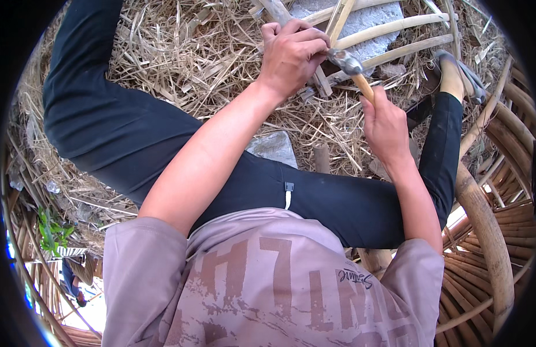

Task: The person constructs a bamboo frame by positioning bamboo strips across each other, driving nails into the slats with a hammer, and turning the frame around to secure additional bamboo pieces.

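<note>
1. Hands reach forward on my feed: the left hand [291, 58] farther out, fingers curled; the right hand [388, 124] nearer and to its right.
2. I see the right hand clenched around a wooden-handled hammer [350, 65]; whether the left grasps anything, I cannot tell.
3. Curled fingers and the hammer's head obscure the left fingertips; the right fist covers the handle's end.
4. Between the hands, the hammer slants up-left, head just beside the left hand.
5. Bamboo strips [407, 24] curve rightward over a stone slab [378, 46].
</note>
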Action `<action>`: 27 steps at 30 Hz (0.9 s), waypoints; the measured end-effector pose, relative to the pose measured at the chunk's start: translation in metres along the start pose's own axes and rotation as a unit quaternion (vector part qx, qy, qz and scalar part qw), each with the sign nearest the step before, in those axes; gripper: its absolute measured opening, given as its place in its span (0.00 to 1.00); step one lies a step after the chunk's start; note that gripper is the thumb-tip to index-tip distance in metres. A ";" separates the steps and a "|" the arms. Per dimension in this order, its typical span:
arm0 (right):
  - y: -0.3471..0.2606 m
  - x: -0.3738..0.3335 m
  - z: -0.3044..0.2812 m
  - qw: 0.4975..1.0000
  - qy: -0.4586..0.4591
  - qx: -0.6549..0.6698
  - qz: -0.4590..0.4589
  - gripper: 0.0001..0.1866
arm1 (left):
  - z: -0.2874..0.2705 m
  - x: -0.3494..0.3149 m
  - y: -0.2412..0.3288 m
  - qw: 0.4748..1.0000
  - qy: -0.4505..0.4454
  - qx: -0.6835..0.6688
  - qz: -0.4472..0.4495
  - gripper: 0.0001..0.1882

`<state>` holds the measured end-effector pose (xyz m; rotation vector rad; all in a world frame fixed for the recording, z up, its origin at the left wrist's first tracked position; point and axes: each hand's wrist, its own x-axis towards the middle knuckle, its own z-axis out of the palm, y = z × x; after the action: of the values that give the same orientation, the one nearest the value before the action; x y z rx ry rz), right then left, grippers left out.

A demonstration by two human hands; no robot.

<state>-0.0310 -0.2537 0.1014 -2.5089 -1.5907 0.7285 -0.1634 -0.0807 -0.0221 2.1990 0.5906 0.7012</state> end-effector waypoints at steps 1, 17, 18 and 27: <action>-0.001 0.000 -0.004 1.000 0.015 0.026 -0.002 0.08 | 0.000 -0.001 0.000 1.000 0.000 -0.006 -0.003 0.05; -0.001 -0.010 -0.002 0.987 0.136 0.052 -0.070 0.08 | 0.003 0.004 0.000 1.000 0.001 -0.009 -0.002 0.06; -0.002 -0.008 -0.001 0.987 0.136 0.054 -0.070 0.08 | 0.002 0.004 -0.001 1.000 0.001 -0.003 0.004 0.06; -0.007 -0.005 -0.004 0.998 0.052 0.024 -0.008 0.08 | 0.000 -0.002 -0.003 1.000 0.003 -0.014 -0.007 0.05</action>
<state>-0.0368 -0.2540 0.1089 -2.4544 -1.5377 0.6160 -0.1649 -0.0803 -0.0248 2.1667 0.5950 0.7050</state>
